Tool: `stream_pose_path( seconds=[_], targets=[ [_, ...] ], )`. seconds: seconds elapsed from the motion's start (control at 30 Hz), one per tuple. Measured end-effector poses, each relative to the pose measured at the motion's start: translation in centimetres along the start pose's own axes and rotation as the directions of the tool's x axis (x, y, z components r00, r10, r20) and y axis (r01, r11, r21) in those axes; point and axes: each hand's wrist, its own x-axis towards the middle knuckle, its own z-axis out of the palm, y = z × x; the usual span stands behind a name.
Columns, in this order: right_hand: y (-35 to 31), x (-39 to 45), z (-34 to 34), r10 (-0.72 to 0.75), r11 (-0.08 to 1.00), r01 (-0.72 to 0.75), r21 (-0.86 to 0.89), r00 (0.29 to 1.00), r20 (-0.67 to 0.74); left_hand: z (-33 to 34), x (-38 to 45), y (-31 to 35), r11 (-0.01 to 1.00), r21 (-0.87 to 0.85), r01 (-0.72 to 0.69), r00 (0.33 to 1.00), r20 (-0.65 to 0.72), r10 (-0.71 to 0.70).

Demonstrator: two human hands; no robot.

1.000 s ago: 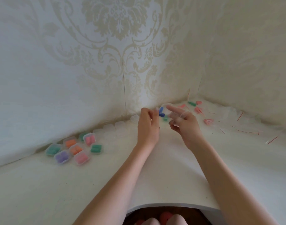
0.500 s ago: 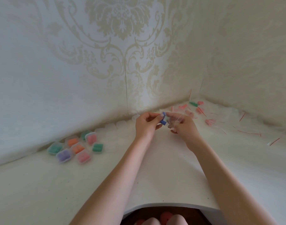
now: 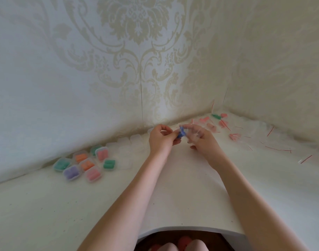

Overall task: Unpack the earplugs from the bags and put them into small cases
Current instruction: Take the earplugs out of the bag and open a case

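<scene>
Head view shows the left hand (image 3: 161, 140) pinching blue earplugs (image 3: 181, 133) while the right hand (image 3: 200, 139) grips the clear bag (image 3: 195, 133) beside them; a loosened pinch could drop them.

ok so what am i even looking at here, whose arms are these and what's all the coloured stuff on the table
There is no machine here. A camera worn on a person's head looks down at their own two bare arms over a white table in a wallpapered corner. The left hand pinches small blue foam earplugs; the right hand holds a thin clear plastic bag beside them. On the left lie small clear plastic cases already filled with green, orange, pink and purple earplugs. At the far right lie more bagged pink and green earplugs and thin red strips.
</scene>
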Motion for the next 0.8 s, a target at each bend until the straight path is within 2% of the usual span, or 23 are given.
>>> stream_pose_path(
  seconds=[0.1, 0.2, 0.47, 0.67, 0.8],
  targets=[
    [0.11, 0.30, 0.02, 0.030, 0.998, -0.029, 0.055, 0.999, -0.013, 0.03, 0.09, -0.15, 0.996, 0.069, -0.060, 0.997, -0.036, 0.062],
    [0.21, 0.35, -0.11, 0.013, 1.000, -0.012, 0.023, 0.999, -0.029, -0.02, 0.15, -0.21, 0.995, 0.071, -0.067, 0.996, -0.060, 0.071],
    [0.21, 0.25, -0.16, 0.025, 0.998, -0.025, -0.054, 1.000, -0.004, -0.08, 0.16, 0.42, 0.978, -0.198, 0.060, 0.996, 0.077, -0.046],
    [-0.01, -0.05, 0.54, 0.003, 1.000, -0.004, 0.009, 0.999, 0.053, -0.32, 0.15, 0.32, 0.992, -0.127, -0.024, 0.999, 0.046, 0.030],
    [0.06, -0.05, 0.44, 0.080, 0.993, -0.086, 0.086, 0.995, 0.063, 0.09, -0.18, 0.33, 0.992, -0.117, -0.039, 0.991, 0.123, 0.053]
  ],
)
